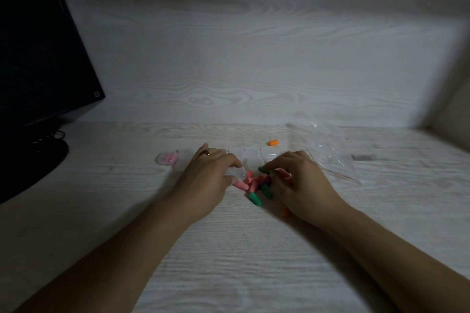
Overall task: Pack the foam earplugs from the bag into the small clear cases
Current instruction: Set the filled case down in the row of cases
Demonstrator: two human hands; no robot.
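the foam earplugs point(255, 184) lie in a small loose heap on the table point(229, 249), pink ones on the left of the heap, green and a purple one toward the right, and they sit right between your two hands, likely tipped out there so you can sort by colour without reaching. your right hand point(296, 184) is curled over the right edge of the heap, its fingertips pinching what looks like a green plug at the far side; a bit of orange shows under its near edge. your left hand point(207, 178) rests on a clear case point(235, 173) just left of the heap, fingers curled round it and apparently steadying it so it takes the next plug; whether its lid is open i cannot tell. just beyond your fingers runs a row of more clear cases point(254, 155), hard to count in the dim light. further left lies a case already holding pink plugs point(166, 159). one stray orange plug point(273, 142) sits alone farther back, and the empty-looking bag point(328, 152) lies to the right. a dark monitor point(38, 46) stands at the far left.
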